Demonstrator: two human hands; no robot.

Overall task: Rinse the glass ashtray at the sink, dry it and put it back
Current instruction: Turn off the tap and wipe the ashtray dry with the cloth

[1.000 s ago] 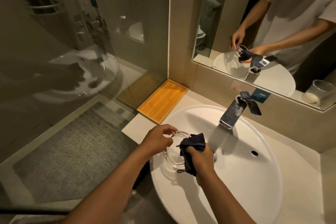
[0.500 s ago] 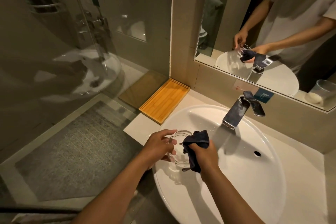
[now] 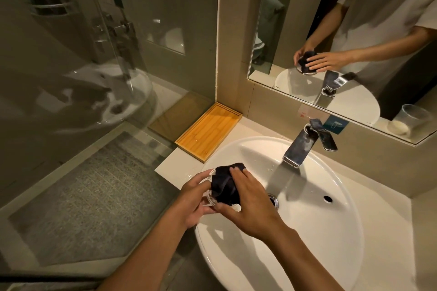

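The glass ashtray point(image 3: 209, 199) is held tilted over the left rim of the white sink point(image 3: 319, 231). Only slivers of its clear edge show; hands and cloth cover most of it. My left hand point(image 3: 194, 198) grips it from the left side. My right hand point(image 3: 248, 205) presses a dark cloth point(image 3: 224, 184) flat over the ashtray, fingers spread on top of the cloth.
A chrome faucet point(image 3: 299, 146) stands behind the basin, with no water running. A bamboo tray point(image 3: 209, 131) lies on the counter at the left, against the glass shower partition point(image 3: 106, 78). The mirror point(image 3: 343, 30) above shows a plastic cup at the far right.
The ashtray has been lifted and tilted up from the basin. My right hand has opened out and spread the cloth over the ashtray, where before it held the cloth bunched inside the ashtray.
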